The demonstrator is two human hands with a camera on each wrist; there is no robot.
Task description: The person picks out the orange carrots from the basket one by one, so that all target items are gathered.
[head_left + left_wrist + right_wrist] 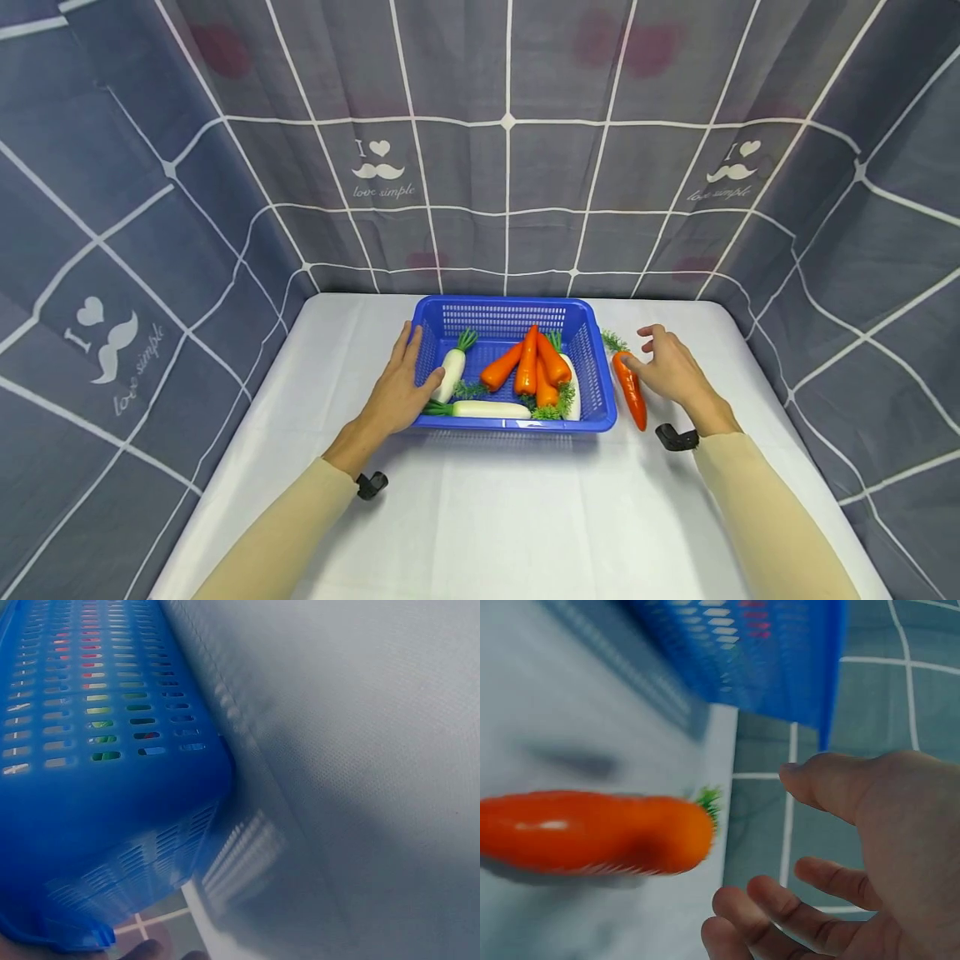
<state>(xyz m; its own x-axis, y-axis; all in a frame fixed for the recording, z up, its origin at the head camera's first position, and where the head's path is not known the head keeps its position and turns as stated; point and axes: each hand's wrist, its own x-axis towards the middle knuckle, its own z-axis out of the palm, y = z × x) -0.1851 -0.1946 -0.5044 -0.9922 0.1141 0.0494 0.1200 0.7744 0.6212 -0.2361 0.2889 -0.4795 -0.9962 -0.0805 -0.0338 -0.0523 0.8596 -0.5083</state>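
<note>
A blue plastic basket [495, 424] stands on the white table. Inside it lie several orange carrots [527, 367] and three white radishes [491, 409] with green tops. My left hand [399, 392] is at the basket's left side, fingers extended along the outside and thumb over the rim. In the left wrist view only fingertips [146, 950] show, at the bottom beside the basket wall [112, 802]. Right of the basket, one more carrot [630, 392] lies on the table. Over it reaches my right hand [673, 367], fingers loosely bent and spread, with nothing gripped in the right wrist view.
The white-covered table [495, 517] ends at a grey checked cloth [465, 167] at the back. Similar cloth hangs on the left [150, 333] and right [862, 333]. A black wrist device [677, 437] sits on the right wrist, another [372, 486] on the left.
</note>
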